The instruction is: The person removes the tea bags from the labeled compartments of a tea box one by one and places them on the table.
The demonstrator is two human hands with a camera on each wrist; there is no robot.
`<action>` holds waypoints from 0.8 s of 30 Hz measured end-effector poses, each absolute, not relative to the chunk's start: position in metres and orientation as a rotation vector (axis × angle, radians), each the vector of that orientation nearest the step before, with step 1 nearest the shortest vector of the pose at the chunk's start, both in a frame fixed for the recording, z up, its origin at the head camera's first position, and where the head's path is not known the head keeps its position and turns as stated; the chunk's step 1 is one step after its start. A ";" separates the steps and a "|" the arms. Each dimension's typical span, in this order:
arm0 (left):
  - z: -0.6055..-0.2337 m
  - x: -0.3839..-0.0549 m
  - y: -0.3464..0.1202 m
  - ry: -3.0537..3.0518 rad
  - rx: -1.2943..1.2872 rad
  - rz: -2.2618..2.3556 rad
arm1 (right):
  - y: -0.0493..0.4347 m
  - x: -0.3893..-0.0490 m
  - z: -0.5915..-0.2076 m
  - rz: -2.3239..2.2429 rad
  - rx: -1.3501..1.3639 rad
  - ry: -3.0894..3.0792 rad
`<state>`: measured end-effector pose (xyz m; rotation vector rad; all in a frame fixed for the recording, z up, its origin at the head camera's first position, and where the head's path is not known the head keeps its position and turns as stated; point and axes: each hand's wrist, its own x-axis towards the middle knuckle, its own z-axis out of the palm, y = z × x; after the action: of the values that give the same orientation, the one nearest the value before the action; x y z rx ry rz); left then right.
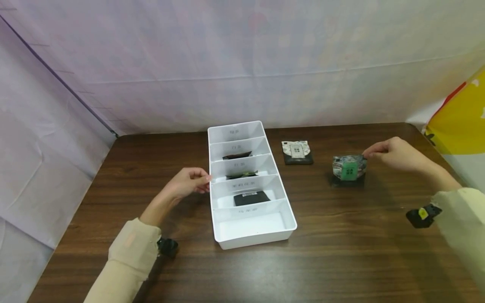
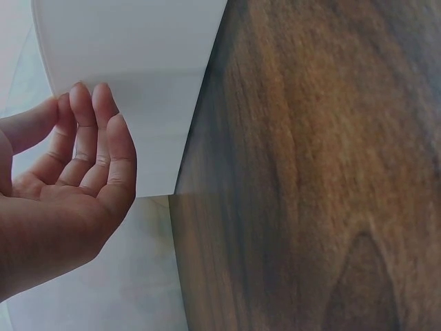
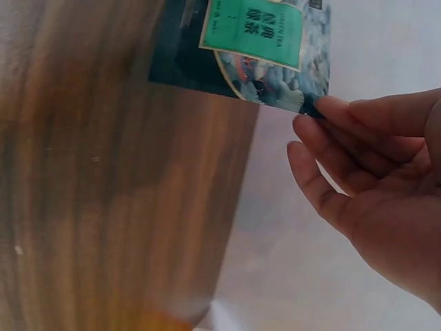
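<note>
There are two hands, one white tray (image 1: 254, 224) with five compartments, and five packets in total. Three dark packets (image 1: 251, 198) are inside the tray, one in each of the three middle compartments; one black-and-white packet (image 1: 297, 152) lies on the surface (image 1: 326, 252). The fifth, a green-labelled packet (image 1: 349, 168), is held by its corner between the fingers of the right hand (image 1: 403, 155), and extends leftward from them. The left hand (image 1: 187, 183) has its fingers pinched on the tray's left rim.
</note>
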<state>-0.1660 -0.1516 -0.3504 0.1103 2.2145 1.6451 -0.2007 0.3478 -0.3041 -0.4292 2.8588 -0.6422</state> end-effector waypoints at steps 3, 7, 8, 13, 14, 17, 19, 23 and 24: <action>-0.351 -0.166 -0.152 2.212 0.117 1.654 | 0.352 -0.204 -0.315 -0.652 -0.421 2.879; -0.351 -0.166 -0.151 2.194 0.127 1.678 | 0.355 -0.206 -0.327 -0.686 -0.408 2.874; -0.352 -0.166 -0.151 2.188 0.128 1.683 | 0.355 -0.207 -0.330 -0.692 -0.407 2.872; -0.351 -0.165 -0.151 2.180 0.132 1.690 | 0.355 -0.208 -0.337 -0.715 -0.362 2.870; -0.351 -0.165 -0.151 2.181 0.134 1.690 | 0.355 -0.209 -0.337 -0.721 -0.347 2.868; -0.351 -0.165 -0.151 2.181 0.131 1.691 | 0.354 -0.209 -0.338 -0.732 -0.328 2.860; -0.351 -0.165 -0.151 2.181 0.131 1.689 | 0.354 -0.209 -0.338 -0.741 -0.319 2.845; -0.352 -0.166 -0.152 2.185 0.132 1.685 | 0.355 -0.207 -0.338 -0.748 -0.300 2.828; -0.352 -0.166 -0.152 2.185 0.134 1.686 | 0.355 -0.207 -0.337 -0.747 -0.299 2.830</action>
<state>-0.1658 -0.1520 -0.3523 0.1335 2.1851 1.6859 -0.2066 0.3552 -0.3374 -0.2995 2.8298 -0.7467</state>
